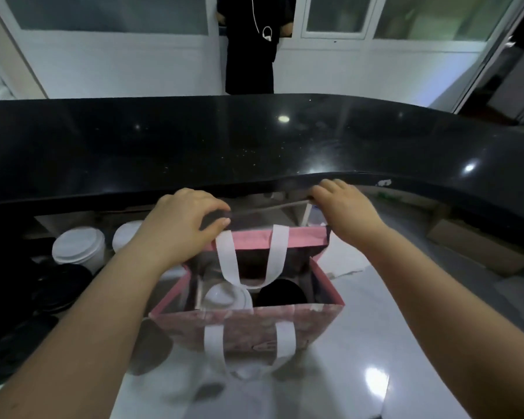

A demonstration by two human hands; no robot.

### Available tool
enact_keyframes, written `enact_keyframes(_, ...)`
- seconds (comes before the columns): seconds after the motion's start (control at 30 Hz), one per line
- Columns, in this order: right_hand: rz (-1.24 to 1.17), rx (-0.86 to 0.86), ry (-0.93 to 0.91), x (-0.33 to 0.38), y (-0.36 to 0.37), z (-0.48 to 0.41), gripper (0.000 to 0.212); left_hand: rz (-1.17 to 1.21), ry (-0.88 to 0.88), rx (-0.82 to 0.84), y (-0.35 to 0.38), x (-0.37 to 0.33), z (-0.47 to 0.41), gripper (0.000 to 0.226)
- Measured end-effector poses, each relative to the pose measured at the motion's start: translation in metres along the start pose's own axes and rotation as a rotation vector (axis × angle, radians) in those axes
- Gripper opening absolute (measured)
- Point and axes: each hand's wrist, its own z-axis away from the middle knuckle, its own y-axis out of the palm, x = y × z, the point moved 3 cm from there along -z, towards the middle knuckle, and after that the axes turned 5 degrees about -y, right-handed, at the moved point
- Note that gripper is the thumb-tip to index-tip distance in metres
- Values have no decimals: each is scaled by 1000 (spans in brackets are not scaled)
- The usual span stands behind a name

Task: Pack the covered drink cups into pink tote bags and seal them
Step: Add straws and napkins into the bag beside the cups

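Note:
A pink tote bag (248,328) with white strap handles stands open on the grey worktop in front of me. Inside it sit a cup with a white lid (228,297) on the left and a cup with a black lid (282,293) on the right. My left hand (176,225) pinches the bag's far rim at its left corner. My right hand (342,204) grips the same far rim at the right corner. The far handle hangs down into the opening between my hands.
Two white-lidded cups (79,246) and dark lids (58,285) stand at the left. A raised black counter (254,146) runs across behind the bag. A person in black (250,43) stands beyond it. A cardboard box (472,249) lies at the right.

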Motion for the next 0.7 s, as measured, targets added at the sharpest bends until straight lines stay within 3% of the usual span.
enact_keyframes(0.1,-35,-81,130,-2,-28,-1,24,32,7,-24,-7,-4,2,34)
enact_keyframes(0.2,-44,-127,158,11,-52,2,25,52,23,-46,-15,-2,7,36)
enact_keyframes(0.43,-11,117,241,53,-77,17,17,169,17,-91,-23,17,32,32)
enact_keyframes(0.6,-4,317,367,70,-93,38,11,185,-18,31,-5,26,47,27)
enact_keyframes(0.7,5,439,424,85,-107,44,14,127,-32,94,8,28,47,44)
